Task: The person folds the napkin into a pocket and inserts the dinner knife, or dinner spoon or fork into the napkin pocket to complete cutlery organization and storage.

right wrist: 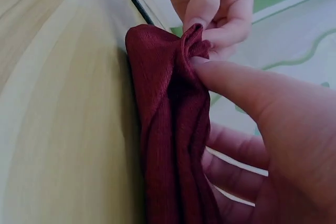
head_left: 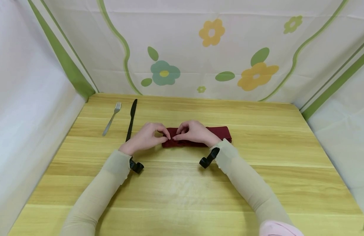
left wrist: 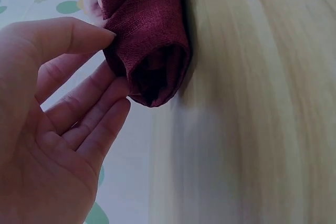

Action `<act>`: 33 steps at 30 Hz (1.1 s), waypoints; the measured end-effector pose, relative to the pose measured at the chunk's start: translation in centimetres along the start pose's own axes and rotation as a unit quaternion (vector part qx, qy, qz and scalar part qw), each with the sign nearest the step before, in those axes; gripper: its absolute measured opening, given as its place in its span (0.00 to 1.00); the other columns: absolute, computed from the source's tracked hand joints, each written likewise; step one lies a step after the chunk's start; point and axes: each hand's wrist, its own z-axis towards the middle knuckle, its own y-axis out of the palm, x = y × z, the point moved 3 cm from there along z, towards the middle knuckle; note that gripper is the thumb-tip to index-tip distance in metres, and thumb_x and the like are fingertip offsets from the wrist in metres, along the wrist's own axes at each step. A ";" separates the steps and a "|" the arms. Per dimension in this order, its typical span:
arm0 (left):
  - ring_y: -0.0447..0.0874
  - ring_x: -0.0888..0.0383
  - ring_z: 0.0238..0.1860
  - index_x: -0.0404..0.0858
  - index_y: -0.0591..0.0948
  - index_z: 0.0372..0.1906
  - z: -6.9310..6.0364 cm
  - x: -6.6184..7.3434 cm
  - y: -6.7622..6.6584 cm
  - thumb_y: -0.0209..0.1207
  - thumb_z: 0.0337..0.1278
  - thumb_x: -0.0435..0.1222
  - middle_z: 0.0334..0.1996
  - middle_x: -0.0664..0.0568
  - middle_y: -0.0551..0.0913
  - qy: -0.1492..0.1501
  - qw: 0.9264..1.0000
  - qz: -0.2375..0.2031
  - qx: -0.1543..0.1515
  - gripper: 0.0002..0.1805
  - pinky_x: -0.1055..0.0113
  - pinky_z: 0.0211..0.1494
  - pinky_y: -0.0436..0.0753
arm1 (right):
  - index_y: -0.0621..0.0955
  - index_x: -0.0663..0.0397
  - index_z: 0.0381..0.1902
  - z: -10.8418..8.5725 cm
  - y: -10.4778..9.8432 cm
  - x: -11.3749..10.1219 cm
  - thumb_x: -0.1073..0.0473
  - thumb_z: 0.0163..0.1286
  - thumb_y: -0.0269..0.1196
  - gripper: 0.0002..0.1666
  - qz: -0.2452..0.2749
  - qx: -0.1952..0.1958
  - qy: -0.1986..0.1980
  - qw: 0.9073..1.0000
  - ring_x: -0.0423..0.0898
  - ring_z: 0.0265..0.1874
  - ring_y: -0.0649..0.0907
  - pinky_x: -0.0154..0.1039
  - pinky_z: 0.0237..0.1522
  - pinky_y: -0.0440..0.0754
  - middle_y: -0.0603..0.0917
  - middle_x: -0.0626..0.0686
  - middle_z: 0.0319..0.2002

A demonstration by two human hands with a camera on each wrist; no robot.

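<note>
A dark red cloth napkin (head_left: 221,132), folded into a long narrow strip, lies across the wooden table. Its left end is rolled into a hollow tube, as the left wrist view shows of the napkin (left wrist: 155,24). My left hand (head_left: 147,137) pinches the cloth at that end between thumb and fingers. Close beside it, my right hand (head_left: 196,132) holds a raised fold, its thumb pressed on the cloth and its other fingers behind. Layered lengthwise folds of the napkin (right wrist: 157,98) show in the right wrist view.
A black knife (head_left: 133,113) lies left of the napkin, its lower end behind my left hand. Farther left is a silver fork (head_left: 111,119). White flower-print cloth (head_left: 187,42) stands behind the wooden table (head_left: 182,190) and along both sides.
</note>
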 end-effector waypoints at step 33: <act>0.81 0.57 0.44 0.43 0.89 0.38 -0.1 0.8 0.4 0.66 0.64 0.30 0.40 0.59 0.84 0.018 0.999 -0.027 -0.009 0.05 0.51 0.53 0.79 | 0.75 0.49 0.32 1.0 1.1 -1.5 0.32 0.53 0.73 0.30 -0.188 0.025 0.063 0.980 0.44 0.20 0.72 0.38 0.22 0.67 0.74 0.48 0.22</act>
